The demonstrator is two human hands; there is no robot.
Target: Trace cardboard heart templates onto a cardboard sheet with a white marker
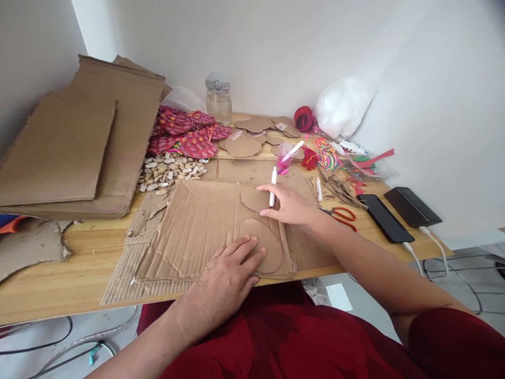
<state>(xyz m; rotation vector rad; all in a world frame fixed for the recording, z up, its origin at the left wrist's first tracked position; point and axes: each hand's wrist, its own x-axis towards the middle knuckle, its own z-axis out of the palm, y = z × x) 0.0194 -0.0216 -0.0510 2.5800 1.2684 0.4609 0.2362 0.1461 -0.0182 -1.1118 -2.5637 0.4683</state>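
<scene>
My left hand (232, 266) lies flat, fingers stretched out, on a brown cardboard sheet (193, 226). Beneath its fingertips is a rounded shape (272, 250) with a pinkish outline; I cannot tell whether it is a loose piece or only drawn. My right hand (290, 205) holds a white marker (273, 184) upright by the index finger. Its thumb and index finger reach around a cut cardboard oval (252, 199) lying on the sheet. A small pink cup (284, 155) with another white marker (293, 150) in it stands beyond.
Large cardboard sheets (59, 142) lean at the left. Peanut shells (169, 171), red patterned pieces (189, 131), a jar (219, 102) and cardboard ovals (242, 143) line the back. At the right are scissors (343, 215), coloured yarn (327, 153), a phone (384, 217) and a black device (412, 205).
</scene>
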